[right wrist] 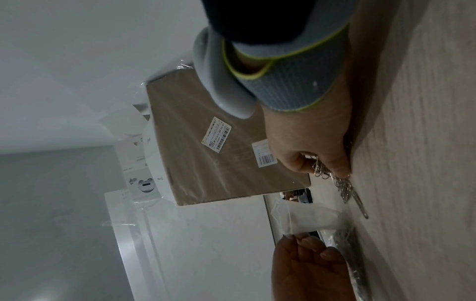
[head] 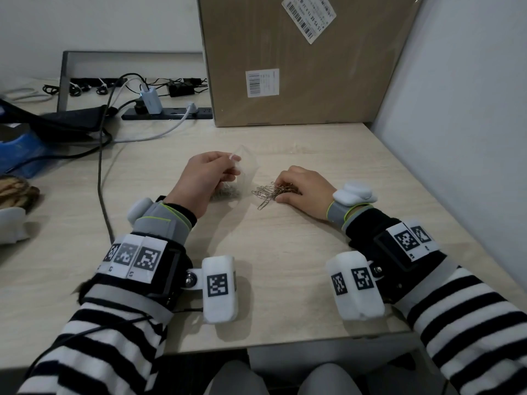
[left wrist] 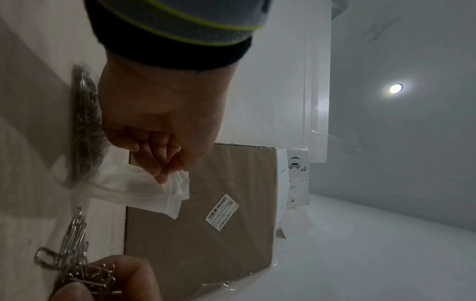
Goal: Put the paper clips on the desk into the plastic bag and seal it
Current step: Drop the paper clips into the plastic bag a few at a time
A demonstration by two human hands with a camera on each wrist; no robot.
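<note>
My left hand [head: 211, 172] pinches the top rim of a clear plastic bag [head: 246, 166] and holds it upright on the desk. Several paper clips [head: 226, 192] lie inside the bag's bottom, seen beside my left hand [left wrist: 165, 163] in the left wrist view as a grey mass [left wrist: 86, 130]. The bag's mouth [left wrist: 154, 189] hangs open toward the right. My right hand [head: 299, 185] curls over a pile of silver paper clips [head: 266, 193] on the desk, gripping a bunch between thumb and fingers [right wrist: 322, 165], with more clips [right wrist: 347, 191] trailing on the wood.
A large cardboard box [head: 299, 61] wrapped in film stands at the back of the wooden desk [head: 285, 266]. A grey partition [head: 456, 124] closes the right side. Power strip [head: 168, 114], chargers and cables [head: 101, 166] lie back left, with blue and dark items [head: 17, 149] at the left edge.
</note>
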